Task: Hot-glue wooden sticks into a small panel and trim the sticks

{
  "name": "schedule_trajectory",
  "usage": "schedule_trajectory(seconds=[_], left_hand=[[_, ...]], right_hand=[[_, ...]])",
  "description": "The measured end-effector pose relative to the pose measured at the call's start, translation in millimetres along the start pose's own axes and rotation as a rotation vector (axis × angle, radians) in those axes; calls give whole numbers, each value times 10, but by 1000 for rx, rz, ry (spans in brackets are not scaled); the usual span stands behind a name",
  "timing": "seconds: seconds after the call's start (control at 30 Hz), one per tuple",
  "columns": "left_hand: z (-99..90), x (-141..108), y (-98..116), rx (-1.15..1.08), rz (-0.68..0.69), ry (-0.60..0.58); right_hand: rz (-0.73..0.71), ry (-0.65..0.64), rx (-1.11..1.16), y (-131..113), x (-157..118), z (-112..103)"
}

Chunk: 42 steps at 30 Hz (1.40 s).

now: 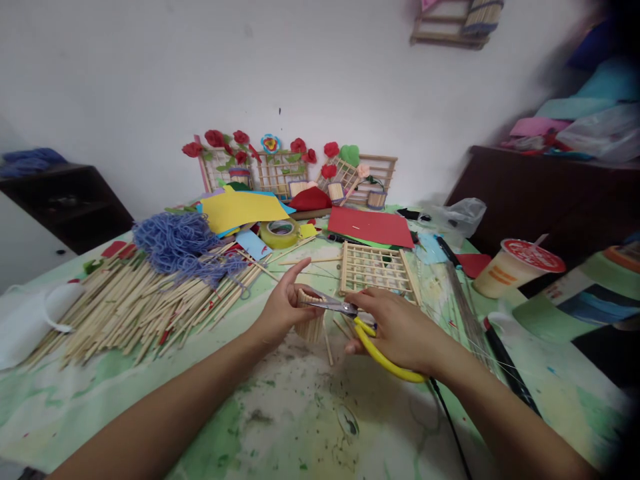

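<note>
Near the middle of the table, my left hand (280, 308) is closed round a small bundle of short wooden sticks (310, 328), set side by side and upright. A pair of scissors (373, 343) with yellow handles sits in my right hand (403, 328). Its metal blades are parted and reach the upper end of the bundle; whether they touch the sticks I cannot tell. Just beyond my right hand lies a wooden stick lattice (377, 270). A few loose short sticks lie under and beside the bundle.
Left of my hands spread many loose sticks (145, 307) and a heap of blue yarn (175, 243). Yellow paper (245, 210), a tape roll (280, 233) and red paper (373, 227) lie farther back. A drink cup (517, 267) and a large jar (585, 293) stand right.
</note>
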<state>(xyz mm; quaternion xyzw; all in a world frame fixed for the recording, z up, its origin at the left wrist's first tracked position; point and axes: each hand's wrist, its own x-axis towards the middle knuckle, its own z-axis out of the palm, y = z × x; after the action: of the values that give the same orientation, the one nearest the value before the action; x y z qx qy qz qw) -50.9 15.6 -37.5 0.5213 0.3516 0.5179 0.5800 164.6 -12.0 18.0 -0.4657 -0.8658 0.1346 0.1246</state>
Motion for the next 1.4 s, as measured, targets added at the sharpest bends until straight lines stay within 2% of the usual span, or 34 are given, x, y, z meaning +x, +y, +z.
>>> schedule_trajectory(seconds=[0.73, 1.07, 1.4], left_hand=[[-23, 15, 40, 46, -21, 27], [-37, 26, 54, 28, 8, 9], [-49, 28, 62, 19, 6, 30]], right_hand=[[11, -25, 95, -42, 26, 62], [77, -19, 76, -87, 29, 95], [82, 21, 28, -118, 29, 128]])
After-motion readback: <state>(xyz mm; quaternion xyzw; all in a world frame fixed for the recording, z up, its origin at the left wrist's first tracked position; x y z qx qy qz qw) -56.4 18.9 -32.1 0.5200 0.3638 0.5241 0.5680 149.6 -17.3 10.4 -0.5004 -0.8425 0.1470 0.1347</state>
